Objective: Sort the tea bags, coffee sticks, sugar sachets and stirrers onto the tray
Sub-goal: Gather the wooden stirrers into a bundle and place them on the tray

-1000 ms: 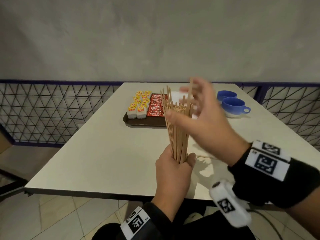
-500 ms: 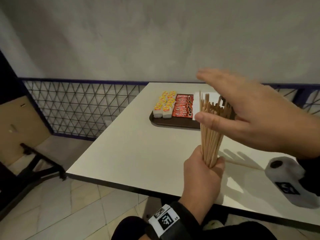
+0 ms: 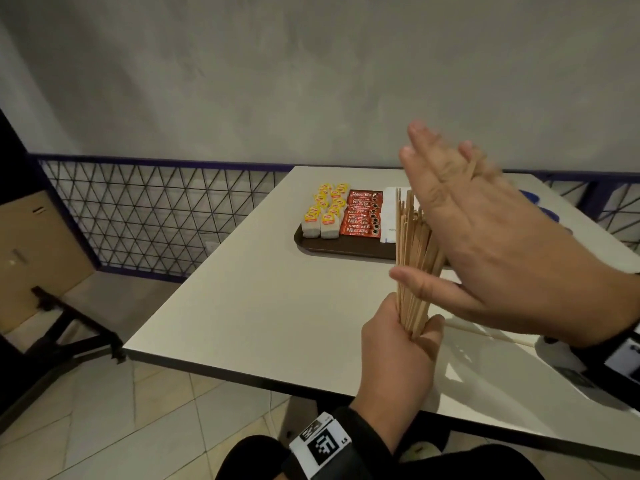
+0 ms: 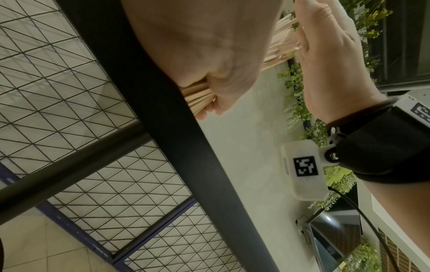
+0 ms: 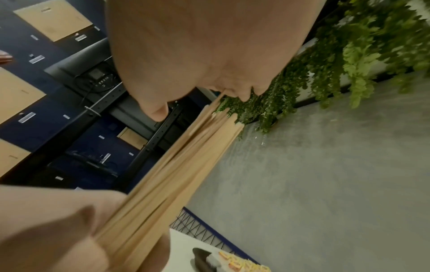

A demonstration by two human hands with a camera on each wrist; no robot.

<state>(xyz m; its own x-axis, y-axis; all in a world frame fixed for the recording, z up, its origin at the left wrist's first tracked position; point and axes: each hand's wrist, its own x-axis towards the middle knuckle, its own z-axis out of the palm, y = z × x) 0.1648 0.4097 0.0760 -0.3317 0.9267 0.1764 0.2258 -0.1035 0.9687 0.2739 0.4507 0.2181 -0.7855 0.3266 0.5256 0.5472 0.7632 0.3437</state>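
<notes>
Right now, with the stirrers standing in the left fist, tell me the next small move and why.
Probably tap the tops level with the open right hand. The left hand grips the stirrers upright by their bottoms, and their tops fan out unevenly. Squared up, they could go onto the tray, beside the white sachets.

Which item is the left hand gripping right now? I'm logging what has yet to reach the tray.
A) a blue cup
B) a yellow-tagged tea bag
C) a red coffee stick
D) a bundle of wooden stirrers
D: the left hand grips the bundle of wooden stirrers upright by its lower end, above the table, while tea bags and coffee sticks lie on the tray.
</notes>
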